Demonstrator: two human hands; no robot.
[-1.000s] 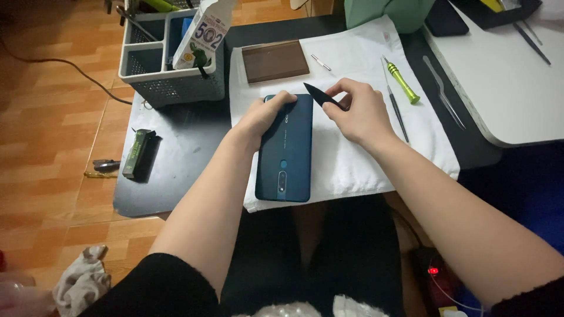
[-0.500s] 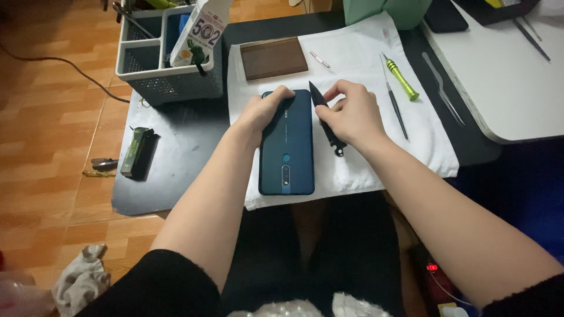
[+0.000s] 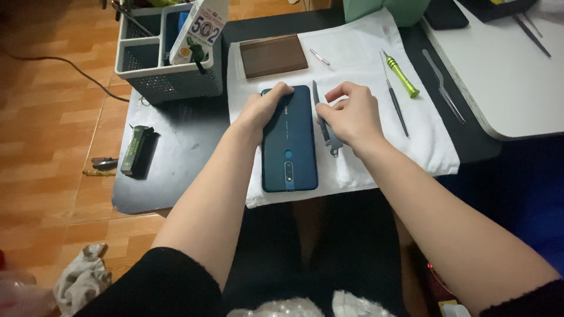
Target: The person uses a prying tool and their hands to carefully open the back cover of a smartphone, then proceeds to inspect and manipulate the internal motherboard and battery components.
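Phone (image 3: 288,138) face-down, lengthwise, camera end probably nearest

The light is soft and fairly dim, falling from above and slightly ahead — the white cloth (image 3: 364,64) and the pale tabletop (image 3: 505,70) at upper right are the brightest areas, without blown-out glare. The dark desk (image 3: 176,170) shows only a faint sheen, and the blue phone (image 3: 289,138) carries a dull reflection along its back. Shadows are short and diffuse beneath the hands and forearms. The lower frame — lap and sleeves — sinks into murky darkness. Focus is acceptable at the centre; the edges look softer, with mild wide-angle stretching at the corners and some grain.
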